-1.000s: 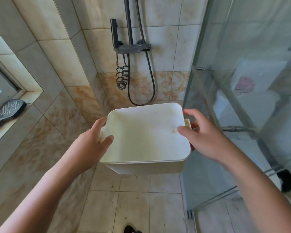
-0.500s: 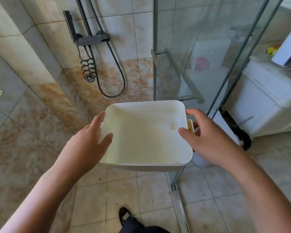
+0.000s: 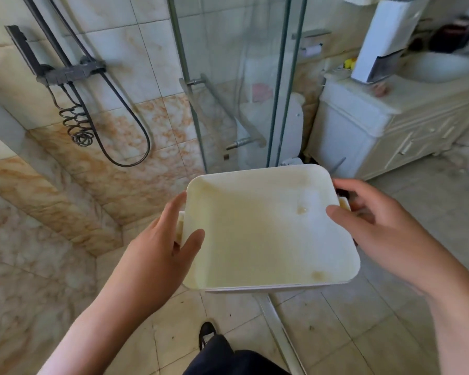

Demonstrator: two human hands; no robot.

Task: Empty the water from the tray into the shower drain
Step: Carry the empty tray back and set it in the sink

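Observation:
I hold a white rectangular tray (image 3: pixel 260 234) level in front of me, above the tiled floor. Its inside is stained yellowish, with a few small wet patches and no pool of water that I can see. My left hand (image 3: pixel 157 247) grips the tray's left side, thumb over the rim. My right hand (image 3: pixel 374 226) grips the right side by a small side handle, thumb on the rim. The shower drain is not in view.
A dark shower fitting with hoses (image 3: pixel 73 74) hangs on the tiled wall at left. The glass shower partition (image 3: pixel 236 77) and its floor rail (image 3: pixel 276 326) run down the middle. A white vanity cabinet (image 3: pixel 377 131) with a basin stands at right. My shoe (image 3: pixel 207 334) is below the tray.
The view has swung right, away from the shower wall toward the glass partition and vanity. Both hands keep the same grip on the tray, which stays level.

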